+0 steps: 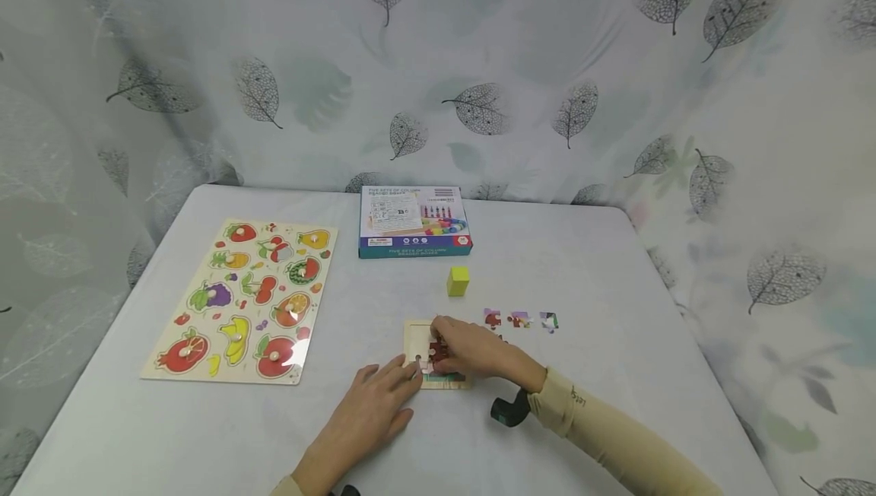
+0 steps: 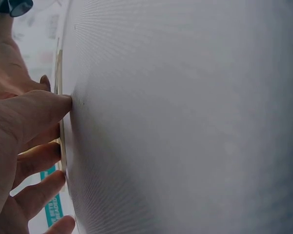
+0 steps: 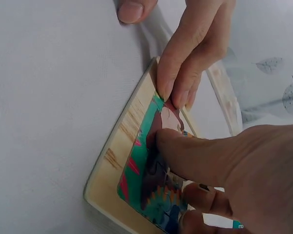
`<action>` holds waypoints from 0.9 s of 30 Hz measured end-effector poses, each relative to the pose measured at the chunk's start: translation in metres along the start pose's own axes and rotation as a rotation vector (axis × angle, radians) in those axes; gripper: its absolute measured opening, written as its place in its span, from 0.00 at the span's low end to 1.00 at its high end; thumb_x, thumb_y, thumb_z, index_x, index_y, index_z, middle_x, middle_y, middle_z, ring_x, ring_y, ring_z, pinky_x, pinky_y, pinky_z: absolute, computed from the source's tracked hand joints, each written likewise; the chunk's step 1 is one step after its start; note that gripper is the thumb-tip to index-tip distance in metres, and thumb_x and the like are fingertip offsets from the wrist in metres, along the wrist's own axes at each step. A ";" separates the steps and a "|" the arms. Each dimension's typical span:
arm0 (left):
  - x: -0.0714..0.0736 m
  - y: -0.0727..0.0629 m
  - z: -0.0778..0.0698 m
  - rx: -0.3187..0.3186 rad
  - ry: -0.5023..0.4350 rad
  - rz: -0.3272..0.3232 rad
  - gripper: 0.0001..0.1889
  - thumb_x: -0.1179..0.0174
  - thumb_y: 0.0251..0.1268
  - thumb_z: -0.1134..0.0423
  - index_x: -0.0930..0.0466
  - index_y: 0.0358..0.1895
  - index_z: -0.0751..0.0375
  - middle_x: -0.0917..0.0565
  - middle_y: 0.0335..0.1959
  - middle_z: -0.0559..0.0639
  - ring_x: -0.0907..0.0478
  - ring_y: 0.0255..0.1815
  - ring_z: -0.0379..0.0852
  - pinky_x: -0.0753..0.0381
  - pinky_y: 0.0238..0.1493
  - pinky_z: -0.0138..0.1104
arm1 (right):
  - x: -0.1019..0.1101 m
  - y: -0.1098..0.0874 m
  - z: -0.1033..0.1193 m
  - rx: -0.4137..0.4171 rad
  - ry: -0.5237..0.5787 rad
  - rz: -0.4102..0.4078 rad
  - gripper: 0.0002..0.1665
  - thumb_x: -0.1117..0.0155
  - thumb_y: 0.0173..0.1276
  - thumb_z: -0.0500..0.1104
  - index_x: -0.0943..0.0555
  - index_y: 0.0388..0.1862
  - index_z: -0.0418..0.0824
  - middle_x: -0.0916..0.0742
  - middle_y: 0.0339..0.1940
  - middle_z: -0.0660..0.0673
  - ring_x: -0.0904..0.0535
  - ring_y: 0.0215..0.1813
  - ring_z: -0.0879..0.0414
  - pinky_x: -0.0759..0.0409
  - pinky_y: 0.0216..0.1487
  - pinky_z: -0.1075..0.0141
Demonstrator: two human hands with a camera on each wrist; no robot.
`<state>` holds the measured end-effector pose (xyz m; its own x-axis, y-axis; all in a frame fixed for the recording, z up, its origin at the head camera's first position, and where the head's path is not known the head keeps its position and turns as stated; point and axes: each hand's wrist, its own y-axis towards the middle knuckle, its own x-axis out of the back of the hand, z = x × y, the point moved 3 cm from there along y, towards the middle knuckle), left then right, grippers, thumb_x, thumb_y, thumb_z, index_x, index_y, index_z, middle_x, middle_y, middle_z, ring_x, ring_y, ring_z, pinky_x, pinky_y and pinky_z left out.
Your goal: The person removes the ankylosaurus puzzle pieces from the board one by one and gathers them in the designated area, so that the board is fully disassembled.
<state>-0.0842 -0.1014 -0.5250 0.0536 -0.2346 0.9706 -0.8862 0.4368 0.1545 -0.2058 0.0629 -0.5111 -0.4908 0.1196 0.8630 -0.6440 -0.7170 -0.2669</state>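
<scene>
A small wooden jigsaw tray (image 1: 413,332) lies on the white table in front of me, with colourful pieces fitted along its near side. My right hand (image 1: 475,349) is over it, thumb and fingers around a dark red puzzle piece (image 1: 438,349). In the right wrist view the thumb presses down on the picture (image 3: 132,165), and the other fingers bend at the far side. From the left, my left hand (image 1: 369,408) reaches in with extended fingers, its fingertips (image 3: 167,90) on the tray's edge and the picture's corner.
Loose puzzle pieces (image 1: 519,319) lie right of the tray, one partly hidden behind the right hand. A yellow-green block (image 1: 458,283) stands beyond it, before a cardboard box (image 1: 414,249). A fruit peg board (image 1: 256,313) lies at left. Leaf-patterned cloth (image 1: 520,154) hangs behind the table.
</scene>
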 end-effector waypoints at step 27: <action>0.002 0.000 -0.002 -0.006 -0.002 -0.014 0.25 0.31 0.60 0.52 0.18 0.61 0.51 0.18 0.64 0.45 0.24 0.70 0.49 0.22 0.61 0.50 | 0.036 -0.045 -0.052 -0.028 0.167 -0.193 0.08 0.36 0.72 0.42 0.21 0.46 0.40 0.14 0.37 0.50 0.27 0.32 0.63 0.26 0.31 0.73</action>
<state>-0.0833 -0.1005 -0.5226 0.0653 -0.2431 0.9678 -0.8826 0.4384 0.1696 -0.2249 0.1348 -0.4905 -0.4454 0.3659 0.8172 -0.7503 -0.6505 -0.1176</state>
